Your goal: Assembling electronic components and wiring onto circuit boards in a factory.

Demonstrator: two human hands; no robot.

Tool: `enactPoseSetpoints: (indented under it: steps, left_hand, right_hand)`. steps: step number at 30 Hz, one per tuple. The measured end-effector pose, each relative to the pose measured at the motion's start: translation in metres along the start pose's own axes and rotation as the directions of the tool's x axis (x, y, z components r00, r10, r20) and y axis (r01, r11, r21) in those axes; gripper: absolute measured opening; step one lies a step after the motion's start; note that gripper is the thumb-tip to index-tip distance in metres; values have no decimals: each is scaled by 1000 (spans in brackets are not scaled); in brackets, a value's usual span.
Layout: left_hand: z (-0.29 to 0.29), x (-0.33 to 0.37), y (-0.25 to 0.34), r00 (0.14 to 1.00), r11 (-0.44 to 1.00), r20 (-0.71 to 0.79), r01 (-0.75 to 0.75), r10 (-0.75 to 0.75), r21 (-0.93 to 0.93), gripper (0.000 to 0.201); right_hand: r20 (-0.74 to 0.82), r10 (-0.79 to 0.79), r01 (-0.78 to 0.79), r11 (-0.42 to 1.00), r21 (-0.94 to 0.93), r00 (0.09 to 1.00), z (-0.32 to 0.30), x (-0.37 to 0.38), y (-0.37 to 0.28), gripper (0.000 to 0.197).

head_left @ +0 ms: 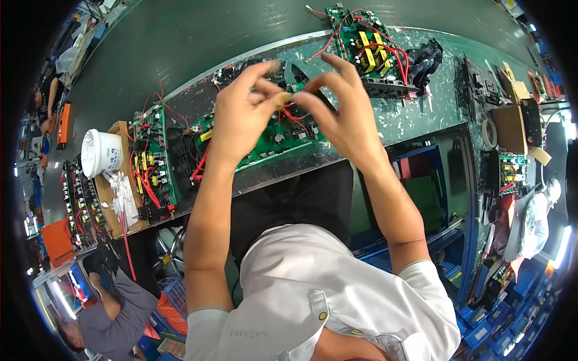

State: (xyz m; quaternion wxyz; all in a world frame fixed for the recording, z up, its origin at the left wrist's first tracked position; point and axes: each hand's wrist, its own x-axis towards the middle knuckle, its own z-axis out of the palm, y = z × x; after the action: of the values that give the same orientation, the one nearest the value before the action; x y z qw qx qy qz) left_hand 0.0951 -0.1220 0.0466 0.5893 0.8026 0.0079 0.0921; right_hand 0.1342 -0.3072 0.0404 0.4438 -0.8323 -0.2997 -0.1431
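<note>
Both hands hover over a green circuit board (274, 141) with red wires, their fingertips nearly meeting above its middle. My left hand (241, 117) has its thumb and a finger drawn together in a pinch, and another finger sticks out. Thumb and a bent finger of my right hand (346, 114) close toward the same spot, with one finger raised. Whatever lies between the fingertips is too small and blurred to name. Thin red wires (293, 114) show just below them. A dark pointed piece (296, 73) is behind the fingers.
Another board with yellow-wrapped parts (374, 51) sits at the far right, beside black plastic film (426, 60). More boards (150, 156) and a white bucket (101, 153) stand on the left. At right are a tape roll (489, 133) and a cardboard box (510, 129). A co-worker (114, 319) is lower left.
</note>
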Motion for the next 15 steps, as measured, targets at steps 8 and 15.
enactPoseSetpoints:
  steps: [8, 15]
  left_hand:
    - [8, 2, 4, 952, 916, 80, -305, 294, 263, 44]
    - [4, 0, 5, 946, 937, 179, -302, 272, 174, 29]
  right_hand:
    - [207, 224, -271, 931, 243, 952, 0, 3, 12, 19]
    - [335, 274, -396, 835, 382, 902, -4, 5, 15, 17]
